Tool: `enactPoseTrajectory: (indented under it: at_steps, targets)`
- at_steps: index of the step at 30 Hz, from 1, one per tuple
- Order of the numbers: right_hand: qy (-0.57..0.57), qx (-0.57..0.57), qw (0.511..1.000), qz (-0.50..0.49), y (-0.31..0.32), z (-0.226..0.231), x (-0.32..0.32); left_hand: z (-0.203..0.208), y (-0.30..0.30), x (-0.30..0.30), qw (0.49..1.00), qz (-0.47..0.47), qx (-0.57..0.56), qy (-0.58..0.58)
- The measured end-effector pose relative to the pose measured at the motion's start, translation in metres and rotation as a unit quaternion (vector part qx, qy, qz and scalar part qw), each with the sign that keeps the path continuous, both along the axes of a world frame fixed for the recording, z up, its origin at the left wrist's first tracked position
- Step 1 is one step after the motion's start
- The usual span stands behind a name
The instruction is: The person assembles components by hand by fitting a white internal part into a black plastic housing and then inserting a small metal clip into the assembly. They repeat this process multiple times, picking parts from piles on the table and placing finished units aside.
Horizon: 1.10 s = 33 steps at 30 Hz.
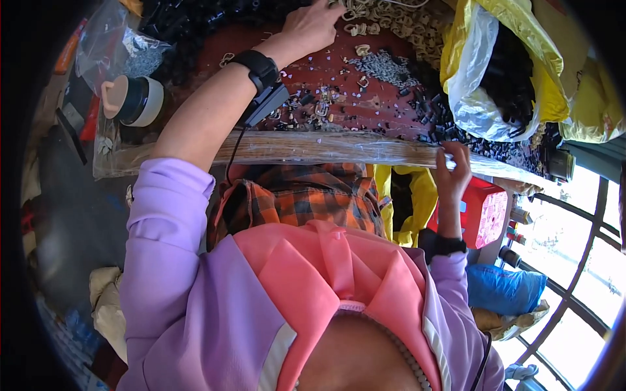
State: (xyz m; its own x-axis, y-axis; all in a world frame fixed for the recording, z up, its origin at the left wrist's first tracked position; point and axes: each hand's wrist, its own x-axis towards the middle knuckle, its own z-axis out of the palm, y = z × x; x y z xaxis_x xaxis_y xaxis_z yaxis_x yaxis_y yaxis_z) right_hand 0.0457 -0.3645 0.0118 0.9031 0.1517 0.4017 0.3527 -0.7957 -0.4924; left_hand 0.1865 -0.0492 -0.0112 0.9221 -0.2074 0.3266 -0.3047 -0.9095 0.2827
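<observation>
While my left hand (pixel 312 27) stretches to the far side of the dark red table (pixel 365 111), its fingers curl down into the heap of pale looped pieces (pixel 391 23) there. I judge them closed on a piece or two, though the fingertips are buried and I cannot tell exactly what they hold. My right hand (pixel 451 171) sits at the near edge of the table, fingers pinched on a small light-coloured piece just beside the scatter of small black parts (pixel 450 127).

From here I see a few risks. The long reach puts my forearm, with its black wrist strap (pixel 259 68), low over the loose grey bits (pixel 385 65) in the middle; dragging back carelessly could sweep them toward the near edge and off it. The pale pieces look tangled, so pulling one may lift several and spill them. The piece in my right hand hangs right at the edge, over the gap in front of the red box (pixel 486 215); a loosened pinch would drop it there. The yellow bag (pixel 502 65) on the right slumps against the black parts and could slide onto them.
</observation>
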Motion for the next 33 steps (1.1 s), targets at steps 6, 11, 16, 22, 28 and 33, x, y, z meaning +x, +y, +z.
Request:
enactPoseTrajectory:
  at_steps: [6, 11, 16, 22, 28, 33]
  targets:
    - [0.049, 0.016, 0.992, 0.117, 0.052, 0.001, 0.041, -0.023, -0.01, 0.014, 0.997, -0.066, 0.033, 0.02]
    - [0.029, -0.061, 0.992, 0.102, 0.055, -0.011, 0.069, -0.016, 0.009, 0.008, 0.998, -0.062, 0.004, -0.02]
    - [0.086, -0.041, 0.992, 0.08, 0.042, -0.012, 0.067, 0.001, 0.026, -0.017, 0.998, -0.01, -0.013, 0.055]
    - [0.055, -0.103, 0.985, 0.126, 0.033, -0.026, 0.066, -0.012, 0.045, -0.037, 0.993, -0.037, -0.111, -0.034]
    - [0.05, -0.115, 0.985, 0.12, 0.032, -0.026, 0.064, 0.03, 0.038, -0.09, 0.793, -0.032, -0.506, 0.339]
    - [0.04, -0.123, 0.98, 0.151, 0.036, -0.024, 0.068, 0.026, 0.029, -0.135, 0.553, -0.013, -0.704, 0.446]
